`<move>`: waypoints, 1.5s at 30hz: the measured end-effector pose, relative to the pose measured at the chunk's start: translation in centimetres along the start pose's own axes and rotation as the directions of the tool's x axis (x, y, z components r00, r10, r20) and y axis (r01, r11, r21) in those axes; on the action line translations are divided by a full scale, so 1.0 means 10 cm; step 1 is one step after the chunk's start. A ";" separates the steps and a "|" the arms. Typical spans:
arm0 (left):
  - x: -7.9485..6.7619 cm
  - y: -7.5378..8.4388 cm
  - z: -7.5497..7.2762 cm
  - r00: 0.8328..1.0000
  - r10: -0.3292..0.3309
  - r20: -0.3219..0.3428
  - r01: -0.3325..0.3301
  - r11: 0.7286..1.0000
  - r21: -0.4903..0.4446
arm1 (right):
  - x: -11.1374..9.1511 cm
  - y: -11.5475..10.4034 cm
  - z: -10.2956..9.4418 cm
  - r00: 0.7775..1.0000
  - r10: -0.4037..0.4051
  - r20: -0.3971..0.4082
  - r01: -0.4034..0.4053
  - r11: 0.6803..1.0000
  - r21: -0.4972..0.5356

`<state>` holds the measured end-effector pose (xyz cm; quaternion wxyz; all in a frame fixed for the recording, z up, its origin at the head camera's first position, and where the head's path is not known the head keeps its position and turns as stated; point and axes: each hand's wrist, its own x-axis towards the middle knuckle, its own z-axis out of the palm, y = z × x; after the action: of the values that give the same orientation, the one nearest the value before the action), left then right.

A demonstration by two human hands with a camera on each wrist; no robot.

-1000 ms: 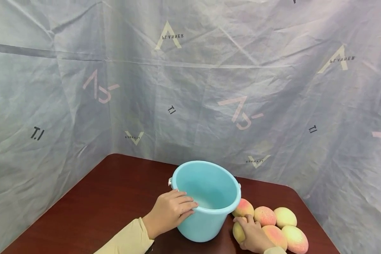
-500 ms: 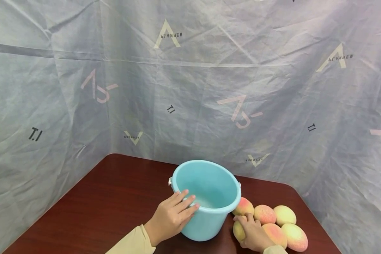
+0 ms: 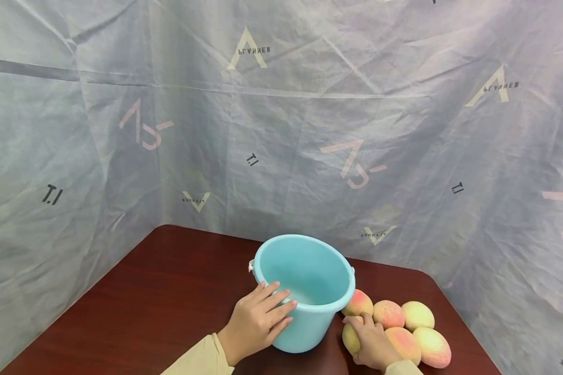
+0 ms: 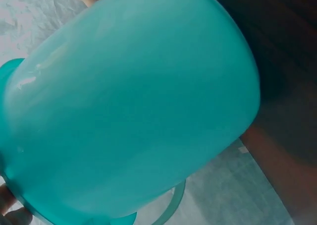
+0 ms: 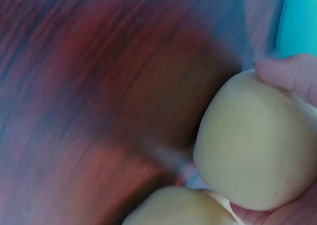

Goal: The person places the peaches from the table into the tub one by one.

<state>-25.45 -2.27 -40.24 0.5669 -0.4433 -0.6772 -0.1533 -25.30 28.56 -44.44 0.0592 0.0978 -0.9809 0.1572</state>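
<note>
A light blue bucket [image 3: 305, 328] stands on the table in the head view, its mouth facing up and no contents visible. My left hand [image 3: 258, 323] rests on the bucket's near left rim, with fingers spread and fairly straight. Its fingertips [image 4: 19, 216] show at the rim in the left wrist view. To the right of the bucket, my right hand [image 3: 376, 346] holds a yellowish peach [image 3: 351, 339] at table level. The right wrist view shows the thumb and another part of the hand against that peach [image 5: 257, 140]. The palm is hidden there.
Several more pink and yellow peaches lie close together at the right, among them a pink peach [image 3: 389, 314] and a pale yellow peach [image 3: 418, 315]. The dark red table [image 3: 136, 307] extends to the left. A grey printed cloth [image 3: 281, 130] hangs behind it.
The left hand's fingers have straightened and spread on the bucket rim, and the hand has shifted slightly right. The right hand stays on the same peach. The view has shifted slightly.
</note>
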 end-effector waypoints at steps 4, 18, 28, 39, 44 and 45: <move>0.03 0.02 0.02 1.000 -0.010 -0.023 0.010 1.000 0.013 | -0.02 -0.02 -0.01 0.999 0.024 -0.044 -0.025 1.000 -0.017; -0.04 0.07 0.10 0.993 -0.044 -0.107 0.049 0.998 0.039 | 0.01 0.02 0.01 0.999 0.001 0.037 -0.001 1.000 0.017; -0.01 0.06 0.08 0.994 -0.047 -0.102 0.050 0.998 0.030 | 0.04 0.05 -0.05 0.995 -0.072 0.063 0.069 0.996 0.054; 0.06 0.01 0.07 0.995 -0.057 -0.085 0.059 0.998 0.021 | 0.06 -0.03 -0.19 0.999 -0.042 -0.001 0.042 0.997 0.066; 0.04 0.04 0.06 0.996 -0.061 -0.064 0.062 0.998 0.015 | 0.02 -0.03 -0.17 1.000 -0.013 -0.009 0.014 0.994 0.106; 0.04 0.04 0.05 0.996 -0.058 -0.062 0.059 0.998 0.013 | 0.01 -0.03 -0.16 1.000 -0.014 -0.006 0.015 0.994 0.109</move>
<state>-25.45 -1.48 -40.19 0.5861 -0.4139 -0.6733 -0.1784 -25.19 28.79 -42.80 0.0577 0.1074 -0.9700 0.2101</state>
